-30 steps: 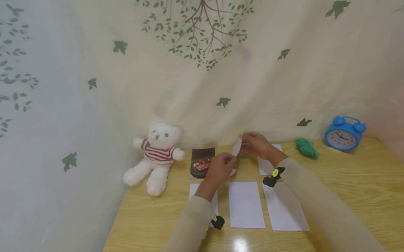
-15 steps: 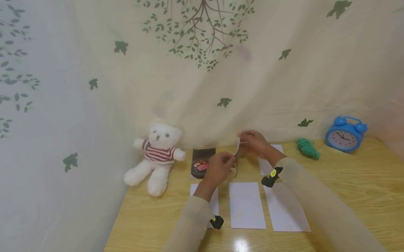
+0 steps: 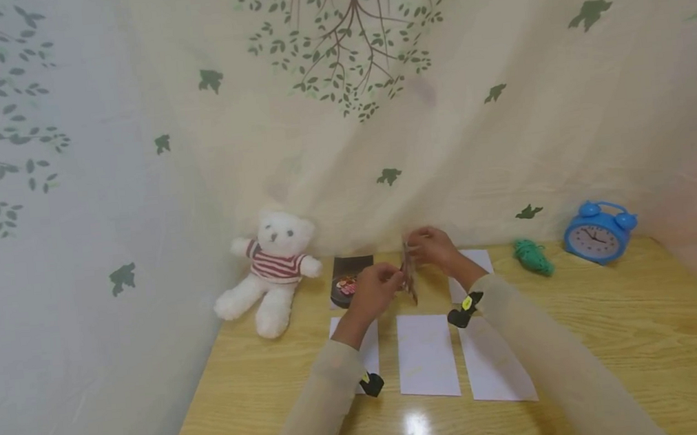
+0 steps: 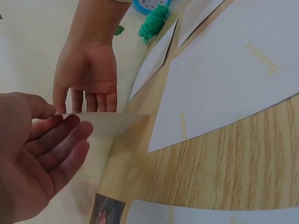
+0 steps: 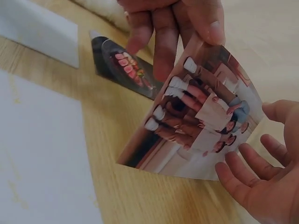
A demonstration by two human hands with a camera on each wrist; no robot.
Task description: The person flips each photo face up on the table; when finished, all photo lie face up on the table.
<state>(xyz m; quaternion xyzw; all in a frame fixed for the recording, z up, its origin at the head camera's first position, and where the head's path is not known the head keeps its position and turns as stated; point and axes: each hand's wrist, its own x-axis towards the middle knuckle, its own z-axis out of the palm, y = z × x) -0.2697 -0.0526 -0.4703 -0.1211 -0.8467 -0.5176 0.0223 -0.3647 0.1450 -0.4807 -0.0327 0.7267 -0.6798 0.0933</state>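
Note:
A photo print (image 5: 201, 116) showing a group of people stands on edge above the table, held by both hands. My left hand (image 3: 374, 292) pinches its near edge, with the thumb over the picture side in the right wrist view. At the far edge, my right hand (image 3: 437, 248) holds the print between thumb and fingertips. Its pale back (image 4: 105, 123) shows in the left wrist view. Left of the hands, a second photo print (image 3: 346, 280) of a plate of food lies picture side up, partly covered by my left hand.
Several white cards lie on the wooden table (image 3: 229, 421), among them a middle one (image 3: 426, 356) and a right one (image 3: 498, 367). A white teddy bear (image 3: 274, 265) sits at the back left. Green yarn (image 3: 533, 257) and a blue alarm clock (image 3: 599, 233) stand back right, before a printed curtain (image 3: 319, 165).
The print has turned between my hands from showing its white back to showing more of its picture side. My right hand has shifted slightly left; my left hand stays nearly in place.

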